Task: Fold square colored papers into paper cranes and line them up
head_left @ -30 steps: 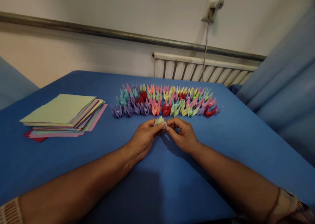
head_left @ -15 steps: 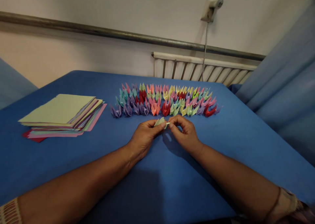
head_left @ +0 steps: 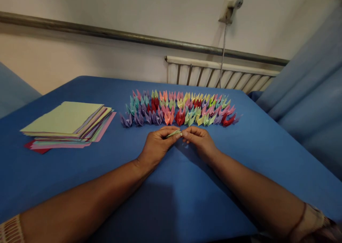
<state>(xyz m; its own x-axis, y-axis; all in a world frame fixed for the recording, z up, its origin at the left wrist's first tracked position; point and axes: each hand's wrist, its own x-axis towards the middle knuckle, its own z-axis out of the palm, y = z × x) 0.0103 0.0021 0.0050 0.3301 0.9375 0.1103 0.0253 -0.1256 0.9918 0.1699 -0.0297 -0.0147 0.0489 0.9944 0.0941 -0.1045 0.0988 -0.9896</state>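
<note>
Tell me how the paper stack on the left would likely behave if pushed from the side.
The paper stack would probably slide apart: its edges sit unevenly and no binding shows. Single sheets are likely light and floppy, as their edges look thin. The red sheet jutting out at the bottom could catch and crease.

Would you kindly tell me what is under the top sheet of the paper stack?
Under the pale green top sheet, edges of coloured sheets show, a pink sheet jutting right and a red sheet lower left. Their covered parts cannot be seen.
</note>
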